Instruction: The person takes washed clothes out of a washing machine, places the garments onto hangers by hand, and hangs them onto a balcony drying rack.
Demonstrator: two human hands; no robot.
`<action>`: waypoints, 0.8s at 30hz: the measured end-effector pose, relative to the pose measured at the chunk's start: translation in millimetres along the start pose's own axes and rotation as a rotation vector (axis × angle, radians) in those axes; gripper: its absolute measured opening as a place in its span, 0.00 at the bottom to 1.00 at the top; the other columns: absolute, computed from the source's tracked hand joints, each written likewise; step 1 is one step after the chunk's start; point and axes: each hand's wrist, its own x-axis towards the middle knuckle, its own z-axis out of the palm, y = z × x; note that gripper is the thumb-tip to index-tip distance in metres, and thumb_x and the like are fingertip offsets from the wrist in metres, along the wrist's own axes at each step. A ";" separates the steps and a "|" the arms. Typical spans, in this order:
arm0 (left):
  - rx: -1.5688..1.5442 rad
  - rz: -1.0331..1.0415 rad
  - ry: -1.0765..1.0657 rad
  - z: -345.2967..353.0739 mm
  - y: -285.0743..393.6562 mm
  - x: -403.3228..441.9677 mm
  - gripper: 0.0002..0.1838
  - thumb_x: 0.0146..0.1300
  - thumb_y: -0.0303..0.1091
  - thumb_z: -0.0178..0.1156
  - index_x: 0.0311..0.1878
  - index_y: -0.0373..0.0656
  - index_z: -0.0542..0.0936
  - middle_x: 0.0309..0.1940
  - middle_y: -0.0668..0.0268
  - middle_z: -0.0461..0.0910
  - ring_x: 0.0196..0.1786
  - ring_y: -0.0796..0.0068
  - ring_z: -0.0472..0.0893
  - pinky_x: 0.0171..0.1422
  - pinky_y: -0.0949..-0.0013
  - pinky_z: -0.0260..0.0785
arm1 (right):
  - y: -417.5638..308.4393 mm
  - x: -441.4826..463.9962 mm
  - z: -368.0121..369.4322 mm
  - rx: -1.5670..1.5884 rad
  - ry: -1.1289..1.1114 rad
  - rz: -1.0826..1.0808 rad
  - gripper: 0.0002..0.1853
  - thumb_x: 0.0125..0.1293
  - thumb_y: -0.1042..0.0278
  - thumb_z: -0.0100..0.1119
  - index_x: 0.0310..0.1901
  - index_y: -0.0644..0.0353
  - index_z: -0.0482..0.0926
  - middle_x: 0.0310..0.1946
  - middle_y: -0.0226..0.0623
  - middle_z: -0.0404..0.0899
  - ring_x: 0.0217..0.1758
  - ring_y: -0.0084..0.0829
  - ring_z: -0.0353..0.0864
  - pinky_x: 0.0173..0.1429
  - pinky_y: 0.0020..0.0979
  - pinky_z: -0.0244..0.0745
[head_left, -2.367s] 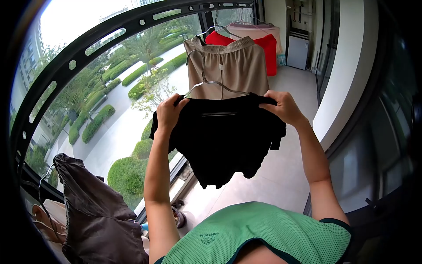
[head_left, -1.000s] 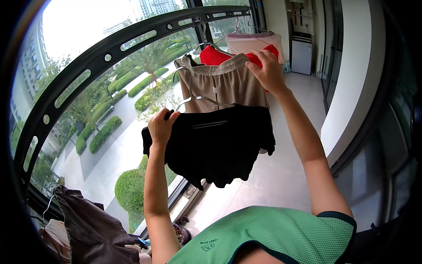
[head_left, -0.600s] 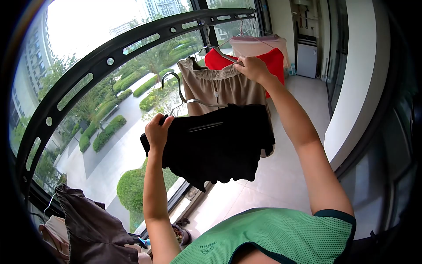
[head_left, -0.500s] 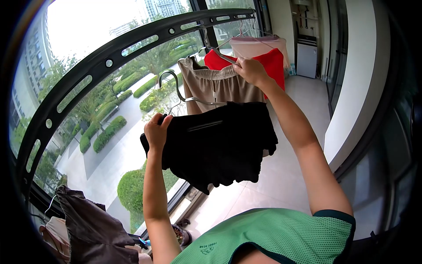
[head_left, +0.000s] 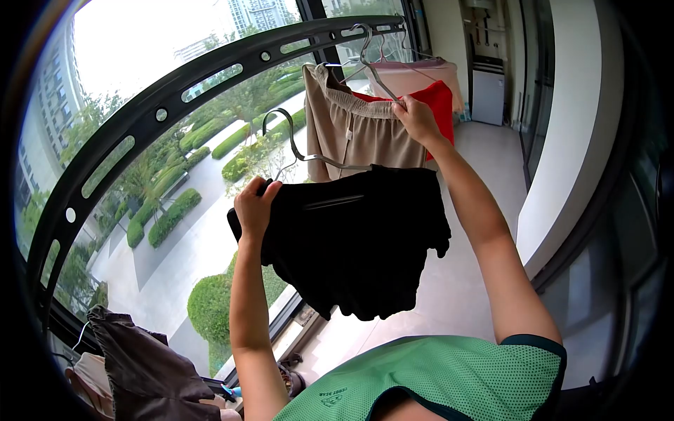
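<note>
Head view: my left hand (head_left: 253, 209) is closed on the left top corner of the black garment (head_left: 358, 242), which hangs in front of me on its metal hanger (head_left: 296, 149). My right hand (head_left: 417, 121) has a closed grip at the right end of the beige garment's waistband (head_left: 365, 107), by its hanger (head_left: 367, 59). The red garment (head_left: 439, 109) shows just behind, near the black rail's far end (head_left: 390, 22).

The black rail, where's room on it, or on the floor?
The rail looks free along its near stretch, left of the black garment. So does the floor beside the white wall. It's crowded at the far end, around the red cloth and pink cloth.
</note>
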 end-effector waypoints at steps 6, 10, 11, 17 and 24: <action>0.034 0.010 0.010 9.4 6.2 12.3 0.16 0.49 0.43 0.65 0.23 0.40 0.74 0.14 0.61 0.71 0.18 0.65 0.71 0.26 0.66 0.61 | 28.3 26.7 22.8 -0.018 -0.030 -0.025 0.20 0.61 0.56 0.49 0.36 0.70 0.73 0.27 0.54 0.77 0.34 0.50 0.78 0.40 0.43 0.72; 0.053 -0.005 0.027 16.2 7.1 18.9 0.17 0.50 0.44 0.64 0.22 0.40 0.73 0.14 0.60 0.71 0.19 0.62 0.71 0.26 0.65 0.62 | 38.9 37.9 33.9 0.049 -0.002 -0.062 0.19 0.60 0.56 0.50 0.34 0.69 0.74 0.27 0.55 0.77 0.34 0.50 0.77 0.40 0.43 0.71; 0.057 -0.008 0.030 17.8 6.2 20.6 0.17 0.50 0.44 0.64 0.22 0.40 0.73 0.14 0.60 0.71 0.19 0.62 0.71 0.26 0.65 0.62 | 41.1 40.2 35.8 0.053 -0.005 -0.066 0.19 0.60 0.56 0.50 0.34 0.69 0.74 0.27 0.55 0.77 0.34 0.50 0.77 0.40 0.43 0.71; 0.082 0.010 0.066 34.3 10.3 42.7 0.18 0.51 0.47 0.63 0.24 0.40 0.76 0.14 0.61 0.72 0.19 0.63 0.72 0.26 0.66 0.63 | 50.1 52.6 38.9 0.081 -0.082 -0.042 0.18 0.59 0.58 0.52 0.34 0.70 0.74 0.27 0.54 0.77 0.34 0.51 0.77 0.40 0.43 0.71; 0.050 0.020 0.056 58.7 9.9 83.9 0.20 0.51 0.50 0.63 0.25 0.39 0.79 0.15 0.62 0.75 0.20 0.66 0.74 0.27 0.67 0.64 | 64.5 58.6 12.3 -0.178 -0.110 -0.152 0.32 0.58 0.41 0.52 0.53 0.62 0.71 0.44 0.48 0.76 0.49 0.41 0.75 0.51 0.35 0.71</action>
